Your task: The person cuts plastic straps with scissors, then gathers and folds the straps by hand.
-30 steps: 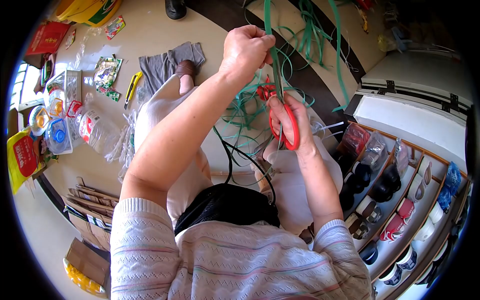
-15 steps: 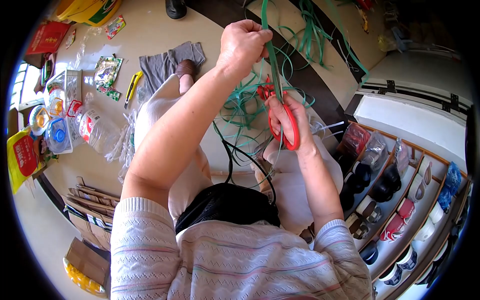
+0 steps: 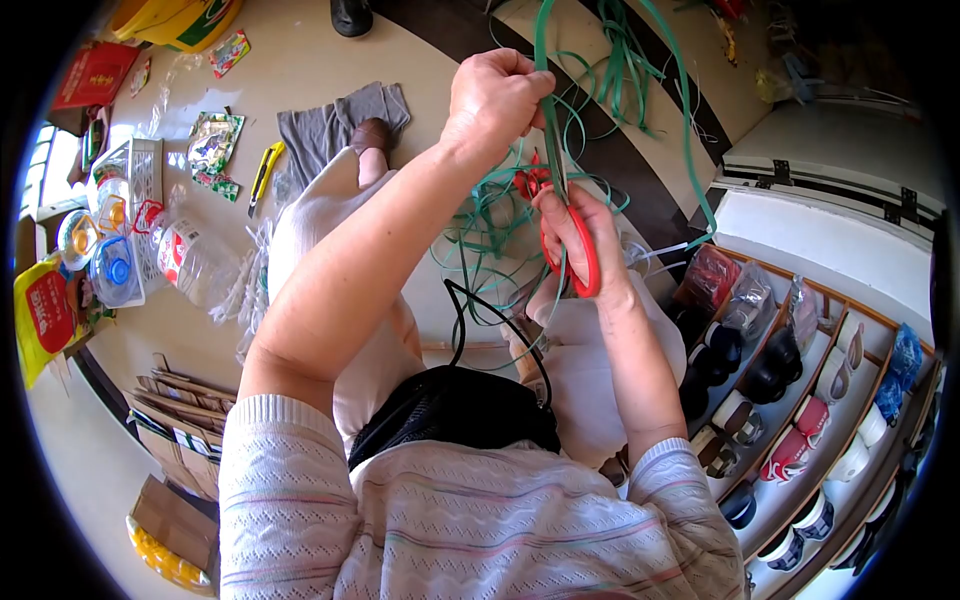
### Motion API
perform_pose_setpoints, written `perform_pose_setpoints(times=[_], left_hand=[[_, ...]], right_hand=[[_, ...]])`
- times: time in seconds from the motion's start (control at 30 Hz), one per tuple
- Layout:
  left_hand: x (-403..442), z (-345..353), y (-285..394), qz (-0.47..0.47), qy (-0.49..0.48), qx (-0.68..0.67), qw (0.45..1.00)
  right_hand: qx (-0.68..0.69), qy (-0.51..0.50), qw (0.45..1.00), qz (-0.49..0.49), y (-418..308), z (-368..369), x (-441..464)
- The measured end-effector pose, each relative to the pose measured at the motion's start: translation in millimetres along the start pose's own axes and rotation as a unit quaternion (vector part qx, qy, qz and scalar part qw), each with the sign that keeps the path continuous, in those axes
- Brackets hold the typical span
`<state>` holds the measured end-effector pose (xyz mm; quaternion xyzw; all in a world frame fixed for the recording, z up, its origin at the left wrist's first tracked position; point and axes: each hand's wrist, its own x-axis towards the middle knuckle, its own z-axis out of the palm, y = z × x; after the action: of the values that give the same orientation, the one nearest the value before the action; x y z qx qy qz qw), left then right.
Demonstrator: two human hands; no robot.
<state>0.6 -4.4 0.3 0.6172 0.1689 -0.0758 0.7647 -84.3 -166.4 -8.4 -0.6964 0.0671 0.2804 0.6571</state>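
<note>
My left hand (image 3: 497, 105) pinches a green plastic strap (image 3: 541, 35) between thumb and fingers. Above the hand, the strap rises and bends over in a long arc to the right, down toward the shoe rack. My right hand (image 3: 580, 238) is wrapped round the red handles of a pair of scissors (image 3: 590, 268), below and right of the left hand. The blades point up along the strap; whether they are parted is hard to tell. Behind them lies a tangle of thin green strips (image 3: 480, 205), with a red object (image 3: 533, 180) beside the blades.
A shoe rack (image 3: 815, 385) with several shoes stands at right. More green strap (image 3: 625, 65) lies on the floor ahead. At left are a yellow cutter knife (image 3: 266, 175), a grey cloth (image 3: 335, 118), a large plastic bottle (image 3: 195, 262), a white basket (image 3: 148, 170) and folded cardboard (image 3: 180, 415).
The strap's upper length has swung into a wide arc on the right, reaching lower near the shoe rack. My left hand has moved slightly down and right; my right hand has barely shifted.
</note>
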Motion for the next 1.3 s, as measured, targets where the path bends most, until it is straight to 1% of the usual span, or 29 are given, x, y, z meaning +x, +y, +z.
perform_pose_setpoints(times=[0.17,0.27,0.37,0.47,0.8,0.97,1.07,1.2,1.3], left_hand=[[-4.5,4.1,-2.3,-0.006,-0.001,-0.006,1.0],[-3.8,3.0,-2.1,-0.007,0.003,-0.014,1.0],[-3.8,3.6,-1.8,-0.008,0.003,-0.016,1.0],[-8.7,6.3,-1.0,-0.017,-0.012,-0.01,1.0],[-8.0,6.1,-2.4,-0.026,-0.018,-0.04,0.999],[-9.0,6.1,-1.5,-0.025,-0.023,-0.034,0.999],[-10.3,6.5,-0.1,-0.024,-0.022,-0.028,0.999],[-10.3,6.5,0.4,-0.019,-0.022,-0.018,0.999],[-15.5,8.9,2.2,-0.023,-0.037,0.032,0.999]], right_hand=[[-0.027,-0.002,1.0,-0.007,0.6,-1.9,2.3],[-0.006,-0.03,1.0,0.003,-2.0,-3.2,1.2],[0.021,-0.034,0.999,-0.036,-2.0,-1.9,1.7],[0.032,-0.037,0.998,-0.042,-4.4,-0.3,1.2],[0.005,-0.012,1.0,-0.018,-0.3,-3.5,0.1],[-0.012,0.004,1.0,-0.026,-1.3,1.7,-2.7],[0.007,0.003,1.0,-0.015,-1.0,3.4,-4.5],[0.03,0.009,0.999,-0.039,1.8,5.5,-2.1],[0.041,0.004,0.998,-0.051,0.0,5.6,-0.1]])
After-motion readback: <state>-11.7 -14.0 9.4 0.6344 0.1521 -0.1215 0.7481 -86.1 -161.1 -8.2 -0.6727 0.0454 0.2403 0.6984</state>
